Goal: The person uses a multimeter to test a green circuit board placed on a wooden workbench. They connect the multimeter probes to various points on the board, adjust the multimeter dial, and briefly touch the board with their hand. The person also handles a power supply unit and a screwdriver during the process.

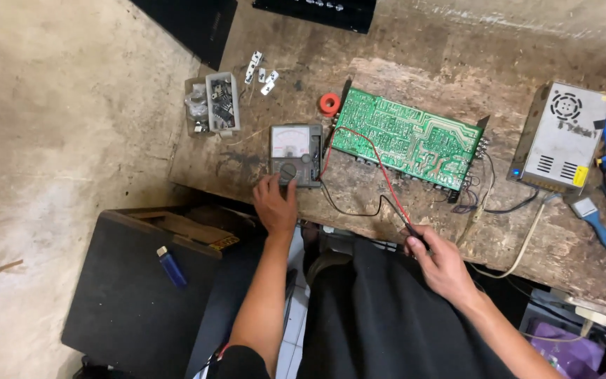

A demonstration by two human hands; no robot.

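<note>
Left hand [275, 205] on grey multimeter [295, 155], right hand [442, 265] pinching probes [413, 233]

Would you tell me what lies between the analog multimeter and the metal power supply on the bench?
In the head view, the green circuit board lies between the multimeter and the power supply.

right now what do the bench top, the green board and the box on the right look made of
Bench top: looks like rough, unfinished wood, with worn, stained grain and a chipped edge.
Green board: probably rigid fibreglass laminate with a glossy green coating and pale metal traces; the exact base is unclear.
Box: looks like bare sheet metal, dull silver, with punched vent slots and a round fan grille.
</note>
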